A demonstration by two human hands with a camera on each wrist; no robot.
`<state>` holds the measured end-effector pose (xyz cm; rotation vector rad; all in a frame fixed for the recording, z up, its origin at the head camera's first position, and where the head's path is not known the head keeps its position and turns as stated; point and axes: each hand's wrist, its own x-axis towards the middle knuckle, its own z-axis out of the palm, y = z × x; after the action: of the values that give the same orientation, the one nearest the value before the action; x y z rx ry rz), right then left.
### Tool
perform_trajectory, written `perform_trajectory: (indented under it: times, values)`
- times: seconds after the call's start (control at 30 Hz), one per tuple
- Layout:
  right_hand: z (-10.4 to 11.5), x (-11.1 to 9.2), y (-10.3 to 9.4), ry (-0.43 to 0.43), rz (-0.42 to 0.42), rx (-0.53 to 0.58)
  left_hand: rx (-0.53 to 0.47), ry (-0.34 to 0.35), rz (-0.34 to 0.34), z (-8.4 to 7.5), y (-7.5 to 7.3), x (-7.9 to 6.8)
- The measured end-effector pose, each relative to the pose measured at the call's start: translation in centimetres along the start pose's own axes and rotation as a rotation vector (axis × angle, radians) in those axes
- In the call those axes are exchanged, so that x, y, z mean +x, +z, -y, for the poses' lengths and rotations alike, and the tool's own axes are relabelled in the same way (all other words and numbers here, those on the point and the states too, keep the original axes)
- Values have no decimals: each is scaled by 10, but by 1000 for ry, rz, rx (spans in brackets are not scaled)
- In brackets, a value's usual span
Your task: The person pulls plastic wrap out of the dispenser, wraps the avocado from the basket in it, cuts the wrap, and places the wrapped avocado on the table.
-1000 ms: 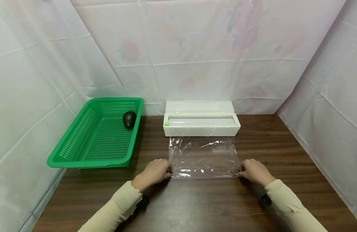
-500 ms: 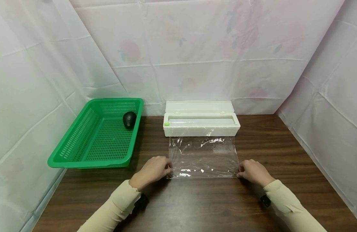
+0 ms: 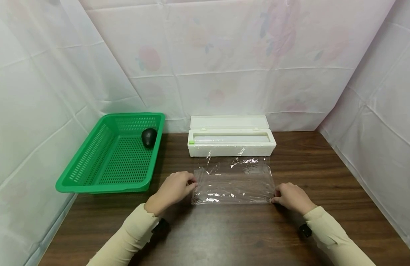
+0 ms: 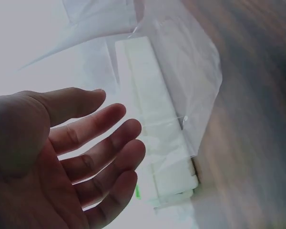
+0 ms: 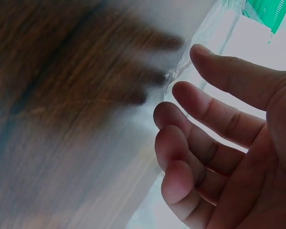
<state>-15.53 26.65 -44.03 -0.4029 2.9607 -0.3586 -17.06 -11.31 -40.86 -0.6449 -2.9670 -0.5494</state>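
Observation:
A sheet of clear plastic wrap lies pulled out over the table from a white wrap dispenser, whose lid stands raised. By the sheet's left edge is my left hand; in the left wrist view its fingers are loosely bent and apart from the thumb, with nothing between them. My right hand is at the sheet's near right corner. The right wrist view shows its thumb and forefinger apart, with the wrap's edge close to their tips; whether they touch it I cannot tell.
A green plastic basket stands on the left of the dark wooden table, with a dark avocado-like fruit inside. White cloth walls enclose the back and sides. A green slider sits at the dispenser's left end.
My left hand has shifted away from the near left corner of the wrap, up and slightly left. The wrap's left edge has shifted a little. My right hand has hardly moved.

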Motion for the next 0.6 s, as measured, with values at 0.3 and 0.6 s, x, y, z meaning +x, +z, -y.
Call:
perform_trajectory:
  times: [0.3, 0.6]
  values:
    - [0, 0, -1, -1, -8, 6, -70, -8, -71, 1, -11, 3]
    - [2, 0, -4, -14, -21, 13, -117, -49, -198, 3, -21, 5]
